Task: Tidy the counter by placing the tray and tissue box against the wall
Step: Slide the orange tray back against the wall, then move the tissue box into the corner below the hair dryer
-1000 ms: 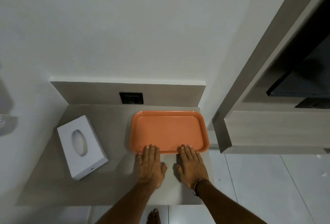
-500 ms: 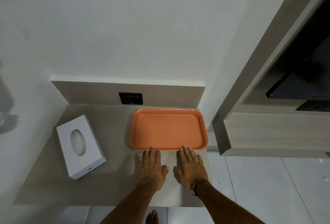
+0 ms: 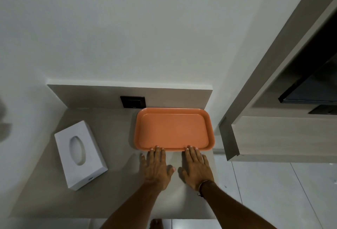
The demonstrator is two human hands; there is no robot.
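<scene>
orange tray (image 3: pixel 173 130) near the wall; both flat, open hands, left (image 3: pixel 155 168) and right (image 3: pixel 197 168), should push its near rim evenly.

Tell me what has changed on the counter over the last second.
Both hands, left hand and right hand, flat with fingertips on its near rim, pushed the orange tray back to the wall panel. The white tissue box stayed put, angled.
</scene>
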